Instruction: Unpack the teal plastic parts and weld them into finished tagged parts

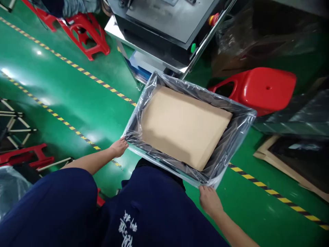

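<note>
Arms (95, 162) stretched forward and apart, left hand (120, 146) and right hand (210, 201) gripping near-side corners of plastic-lined bin (233, 141)

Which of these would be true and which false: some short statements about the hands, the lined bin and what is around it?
1. The left hand holds a corner of the plastic-lined bin. True.
2. The right hand touches nothing. False: it grips the bin's near right corner.
3. A brown cardboard sheet lies inside the bin. True.
4. The floor is blue. False: it is green.
5. Yellow-and-black tape marks the floor. True.
</note>
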### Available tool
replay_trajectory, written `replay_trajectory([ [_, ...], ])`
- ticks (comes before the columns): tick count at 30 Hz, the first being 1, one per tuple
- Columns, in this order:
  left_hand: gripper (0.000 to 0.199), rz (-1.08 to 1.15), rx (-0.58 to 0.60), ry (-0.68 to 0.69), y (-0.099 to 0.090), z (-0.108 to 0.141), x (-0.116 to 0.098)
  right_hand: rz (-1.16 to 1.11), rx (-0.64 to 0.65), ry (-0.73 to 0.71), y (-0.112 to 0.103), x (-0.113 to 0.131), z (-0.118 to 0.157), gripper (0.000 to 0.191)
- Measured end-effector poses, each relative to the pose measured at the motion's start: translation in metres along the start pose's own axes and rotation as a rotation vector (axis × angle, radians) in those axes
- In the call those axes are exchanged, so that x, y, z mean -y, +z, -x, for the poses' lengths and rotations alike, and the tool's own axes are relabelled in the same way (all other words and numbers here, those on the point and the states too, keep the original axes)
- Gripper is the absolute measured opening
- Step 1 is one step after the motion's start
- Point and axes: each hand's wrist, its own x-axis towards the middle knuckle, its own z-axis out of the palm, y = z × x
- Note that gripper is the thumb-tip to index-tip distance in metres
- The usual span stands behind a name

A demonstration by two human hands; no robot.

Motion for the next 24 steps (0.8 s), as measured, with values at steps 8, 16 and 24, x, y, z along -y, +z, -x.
replay_trajectory([
  [8,0.048,0.098,-0.225,-0.06,0.005,0.037,0.004,-0.133,-0.315,-0.055,0.051,-0.028,0.013,0.042],
  [16,0.042,0.462,-0.338,-0.575,0.005,0.041,-0.031,-0.168,-0.294,-0.102,0.044,-0.032,0.017,0.039],
  [24,0.025,1.057,-0.477,-0.94,0.004,0.002,-0.043,-0.056,-0.299,-0.001,0.032,-0.023,0.027,0.042],
])
